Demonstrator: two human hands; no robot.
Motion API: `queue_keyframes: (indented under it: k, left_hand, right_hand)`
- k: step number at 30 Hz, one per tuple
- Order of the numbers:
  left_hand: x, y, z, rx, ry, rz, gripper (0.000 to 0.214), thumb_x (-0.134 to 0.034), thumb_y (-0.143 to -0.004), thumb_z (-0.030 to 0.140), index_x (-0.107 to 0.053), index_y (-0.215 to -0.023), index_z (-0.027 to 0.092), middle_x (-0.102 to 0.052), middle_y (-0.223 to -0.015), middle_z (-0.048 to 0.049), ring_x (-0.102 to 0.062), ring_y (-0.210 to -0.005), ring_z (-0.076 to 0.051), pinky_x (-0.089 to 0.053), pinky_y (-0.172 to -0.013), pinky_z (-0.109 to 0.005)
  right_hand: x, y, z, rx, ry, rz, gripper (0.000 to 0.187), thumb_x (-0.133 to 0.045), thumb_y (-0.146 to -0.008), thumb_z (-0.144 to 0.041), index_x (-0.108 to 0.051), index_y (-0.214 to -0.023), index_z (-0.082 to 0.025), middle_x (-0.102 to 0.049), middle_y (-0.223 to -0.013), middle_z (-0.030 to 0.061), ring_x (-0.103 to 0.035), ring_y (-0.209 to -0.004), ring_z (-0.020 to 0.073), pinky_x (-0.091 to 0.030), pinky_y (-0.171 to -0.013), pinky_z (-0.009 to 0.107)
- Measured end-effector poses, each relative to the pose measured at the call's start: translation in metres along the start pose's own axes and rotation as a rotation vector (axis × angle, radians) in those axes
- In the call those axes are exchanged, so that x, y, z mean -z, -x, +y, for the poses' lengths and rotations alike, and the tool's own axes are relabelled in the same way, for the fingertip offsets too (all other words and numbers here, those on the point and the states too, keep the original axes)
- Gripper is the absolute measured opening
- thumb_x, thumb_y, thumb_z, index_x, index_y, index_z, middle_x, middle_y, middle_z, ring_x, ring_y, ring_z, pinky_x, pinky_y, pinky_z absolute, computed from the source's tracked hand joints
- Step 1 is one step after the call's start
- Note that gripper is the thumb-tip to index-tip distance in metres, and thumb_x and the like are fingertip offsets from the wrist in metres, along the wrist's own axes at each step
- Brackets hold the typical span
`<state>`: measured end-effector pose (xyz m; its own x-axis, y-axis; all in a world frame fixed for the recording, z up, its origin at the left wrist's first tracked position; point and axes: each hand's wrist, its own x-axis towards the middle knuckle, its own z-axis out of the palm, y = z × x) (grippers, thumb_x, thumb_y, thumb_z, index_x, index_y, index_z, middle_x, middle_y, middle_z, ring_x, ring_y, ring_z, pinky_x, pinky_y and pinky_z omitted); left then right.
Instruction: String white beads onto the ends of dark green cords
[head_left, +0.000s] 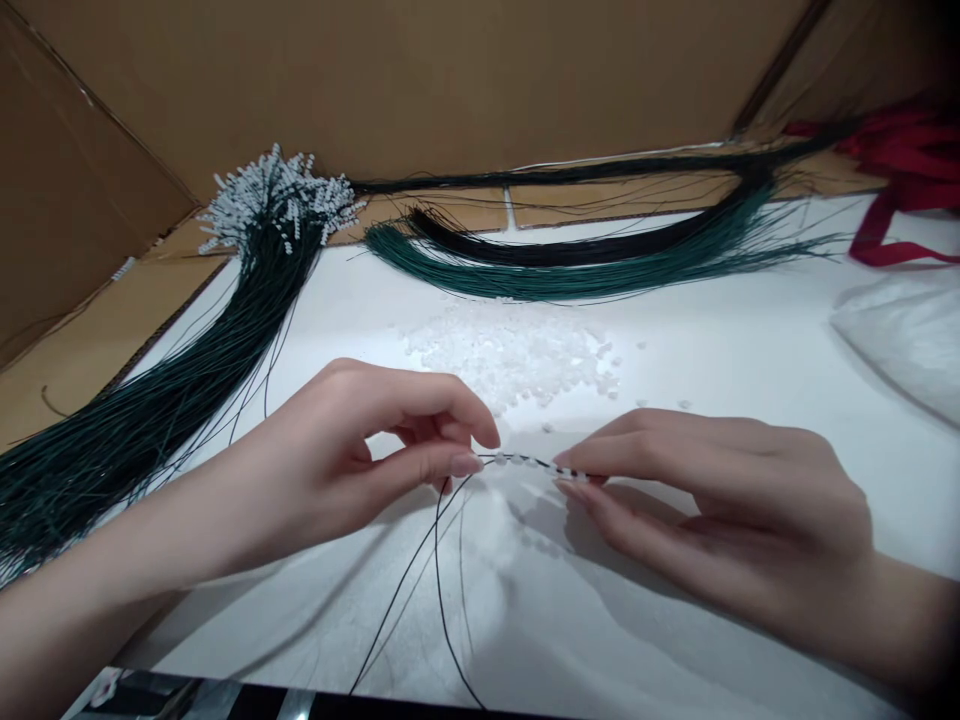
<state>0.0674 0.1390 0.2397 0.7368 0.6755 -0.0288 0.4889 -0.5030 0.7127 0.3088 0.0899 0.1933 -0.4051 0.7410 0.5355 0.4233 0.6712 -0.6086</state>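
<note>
A thin dark wire (438,550) with several small whitish beads (517,459) along it runs between my two hands over the white board. My right hand (720,500) pinches the beaded stretch between thumb and fingertips. At the other end of the beads, my left hand (405,440) has its thumb and curled fingers closed around the wire, the index finger bent just above. From there two lengths of wire cross and hang toward the front edge. A spread of loose translucent beads (517,350) lies just beyond my hands.
At left lies a thick bundle of dark green wires (247,300) topped with white beaded tips (277,200). Loose green and black wires (585,275) curve across the back. Red ribbon (900,180) and a clear plastic bag (907,330) sit at right. Cardboard walls (450,80) surround the white board (750,340).
</note>
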Motion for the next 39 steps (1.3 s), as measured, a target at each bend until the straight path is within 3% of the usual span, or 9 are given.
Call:
queue_keyframes:
  k: [9, 16, 22, 39]
  left_hand:
    - [-0.008, -0.001, 0.006, 0.020, 0.091, 0.033, 0.013, -0.063, -0.093, 0.028, -0.065, -0.105, 0.025, -0.062, -0.071, 0.0041, -0.059, -0.063, -0.008, -0.049, -0.056, -0.017]
    - [-0.019, -0.002, 0.006, -0.161, -0.015, 0.093, 0.013, -0.067, -0.089, 0.020, -0.064, -0.101, 0.015, -0.064, -0.086, 0.0000, -0.060, -0.074, -0.009, -0.050, -0.063, -0.018]
    - [-0.024, 0.001, 0.008, -0.261, -0.042, 0.141, 0.009, -0.062, -0.089, 0.007, -0.063, -0.097, 0.011, -0.060, -0.077, 0.0014, -0.055, -0.065, -0.006, -0.045, -0.058, -0.017]
    - [-0.032, 0.000, 0.005, -0.297, -0.084, 0.206, 0.009, -0.063, -0.088, 0.006, -0.064, -0.096, 0.010, -0.062, -0.077, 0.0005, -0.056, -0.065, -0.005, -0.045, -0.058, -0.017]
  right_hand:
    - [0.001, 0.002, -0.001, -0.002, -0.002, -0.011, 0.008, -0.065, -0.085, -0.008, -0.070, -0.082, -0.012, -0.066, -0.069, 0.0019, -0.060, -0.060, 0.0080, -0.046, -0.053, 0.019]
    - [0.001, 0.003, -0.002, 0.000, -0.056, -0.041, 0.006, -0.065, -0.085, -0.008, -0.070, -0.084, -0.011, -0.066, -0.070, 0.0024, -0.059, -0.060, 0.0080, -0.046, -0.053, 0.020]
    - [-0.002, 0.001, -0.002, 0.011, -0.047, -0.045, 0.005, -0.065, -0.086, -0.009, -0.069, -0.086, -0.011, -0.065, -0.071, 0.0019, -0.058, -0.059, 0.0077, -0.045, -0.053, 0.020]
    - [-0.001, 0.002, -0.001, 0.012, -0.074, -0.029, 0.004, -0.067, -0.086, -0.007, -0.068, -0.088, -0.011, -0.067, -0.072, 0.0010, -0.059, -0.063, 0.0070, -0.048, -0.057, 0.018]
